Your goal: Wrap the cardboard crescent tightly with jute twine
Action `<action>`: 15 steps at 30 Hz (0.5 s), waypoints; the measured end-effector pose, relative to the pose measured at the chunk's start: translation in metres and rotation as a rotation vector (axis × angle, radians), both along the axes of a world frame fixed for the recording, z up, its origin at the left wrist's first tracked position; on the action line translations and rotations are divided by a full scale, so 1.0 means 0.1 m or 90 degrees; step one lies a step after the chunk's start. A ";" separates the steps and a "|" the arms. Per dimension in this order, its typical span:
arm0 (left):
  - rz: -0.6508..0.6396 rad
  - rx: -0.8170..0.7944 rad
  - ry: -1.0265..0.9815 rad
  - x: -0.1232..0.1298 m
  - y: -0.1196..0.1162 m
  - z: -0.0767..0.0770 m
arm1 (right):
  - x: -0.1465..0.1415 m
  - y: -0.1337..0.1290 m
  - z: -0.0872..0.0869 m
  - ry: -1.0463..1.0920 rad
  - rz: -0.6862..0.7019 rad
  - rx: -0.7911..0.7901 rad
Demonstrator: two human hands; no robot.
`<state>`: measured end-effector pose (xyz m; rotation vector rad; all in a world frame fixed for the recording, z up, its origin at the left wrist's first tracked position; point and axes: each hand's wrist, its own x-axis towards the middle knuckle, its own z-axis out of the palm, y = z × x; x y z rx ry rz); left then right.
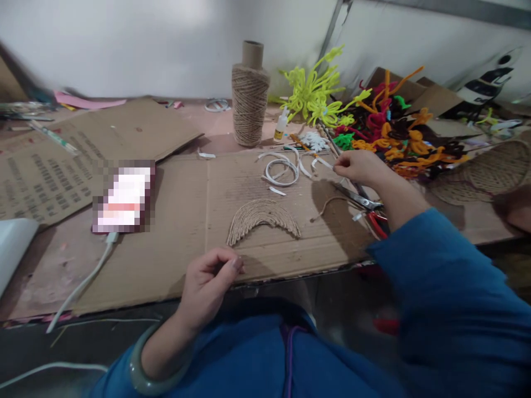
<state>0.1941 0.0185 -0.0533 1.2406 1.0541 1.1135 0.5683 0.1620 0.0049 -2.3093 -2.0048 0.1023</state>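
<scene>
My right hand (359, 167) reaches over the back right of the cardboard, its fingertips pinched on one end of a narrow white strip (322, 162). Below that wrist lie scissors (357, 196) with red handles. My left hand (212, 281) hovers by the front edge, thumb pressed to curled fingers; whether anything is in them is hidden. Between the hands, an arch of coiled jute twine (265, 213) rests flat on the cardboard. Behind it are a loop of white cord (282, 172) and a small white piece (277, 191). A short twine end (327, 205) lies near the scissors.
A tall spool of jute twine (250, 105) stands at the back beside a small glue bottle (281, 126). Yellow-green (313, 91) and multicoloured fuzzy stems (398, 130) pile up at the right. A phone (125, 198) with a white cable (83, 282) lies left on the cardboard.
</scene>
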 end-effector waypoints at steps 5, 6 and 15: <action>-0.001 0.013 -0.021 0.02 0.02 0.01 | -0.47 -0.58 0.08 0.373 0.125 0.062; -0.001 0.015 -0.028 0.03 0.02 0.02 | -0.58 -0.71 0.09 0.403 0.159 0.062; -0.033 0.025 0.051 0.08 0.01 0.15 | -0.46 -0.67 0.01 0.274 0.054 0.213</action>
